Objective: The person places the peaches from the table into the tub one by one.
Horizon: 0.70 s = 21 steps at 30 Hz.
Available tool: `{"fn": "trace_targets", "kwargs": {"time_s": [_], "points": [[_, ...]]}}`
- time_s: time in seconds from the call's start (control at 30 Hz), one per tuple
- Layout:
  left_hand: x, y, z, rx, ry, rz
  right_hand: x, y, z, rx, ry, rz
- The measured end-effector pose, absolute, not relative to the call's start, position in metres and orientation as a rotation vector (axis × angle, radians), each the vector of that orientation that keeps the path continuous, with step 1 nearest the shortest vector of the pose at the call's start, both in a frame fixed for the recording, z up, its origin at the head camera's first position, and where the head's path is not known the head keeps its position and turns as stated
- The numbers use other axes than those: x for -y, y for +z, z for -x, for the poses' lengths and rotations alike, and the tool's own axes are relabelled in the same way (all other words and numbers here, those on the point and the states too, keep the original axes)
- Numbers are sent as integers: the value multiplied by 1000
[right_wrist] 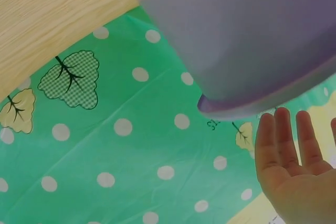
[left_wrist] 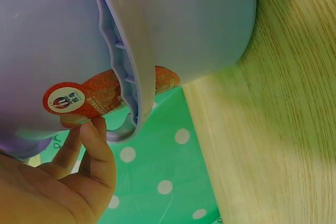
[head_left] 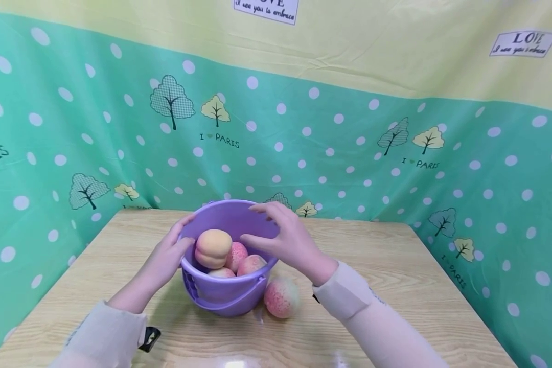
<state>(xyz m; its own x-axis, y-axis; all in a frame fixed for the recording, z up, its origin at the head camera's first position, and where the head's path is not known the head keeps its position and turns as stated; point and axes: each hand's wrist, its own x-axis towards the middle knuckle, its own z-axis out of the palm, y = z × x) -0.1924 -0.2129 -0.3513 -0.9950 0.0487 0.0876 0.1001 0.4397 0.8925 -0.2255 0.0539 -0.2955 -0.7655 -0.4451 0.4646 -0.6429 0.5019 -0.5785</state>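
A purple bucket [head_left: 228,301] stands on the table with several peaches in it. The topmost peach [head_left: 213,249] is yellow with a pink side; a pinker peach [head_left: 236,255] lies beside it, lower down. My left hand [head_left: 167,254] grips the bucket's left rim, thumb over the inside. In the left wrist view its fingers [left_wrist: 100,150] meet the outer wall near a red sticker [left_wrist: 94,98]. Over the right rim is my right hand [head_left: 287,243], fingers spread and nothing between them. Another pink-and-white peach [head_left: 281,297] rests on the table against the bucket's right side.
The bucket's handle [head_left: 227,306] hangs down across its front. Around it lies the wood-grain table [head_left: 363,266]. A green and yellow curtain [head_left: 303,153] with dots and trees rises behind the table and along both sides.
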Motion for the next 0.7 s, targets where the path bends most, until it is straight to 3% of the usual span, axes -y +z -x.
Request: {"fn": "trace_targets", "kwargs": {"time_s": [0.7], "points": [[213, -351, 194, 2633, -1622, 121, -81, -309, 215, 2428, 1154, -879]]}}
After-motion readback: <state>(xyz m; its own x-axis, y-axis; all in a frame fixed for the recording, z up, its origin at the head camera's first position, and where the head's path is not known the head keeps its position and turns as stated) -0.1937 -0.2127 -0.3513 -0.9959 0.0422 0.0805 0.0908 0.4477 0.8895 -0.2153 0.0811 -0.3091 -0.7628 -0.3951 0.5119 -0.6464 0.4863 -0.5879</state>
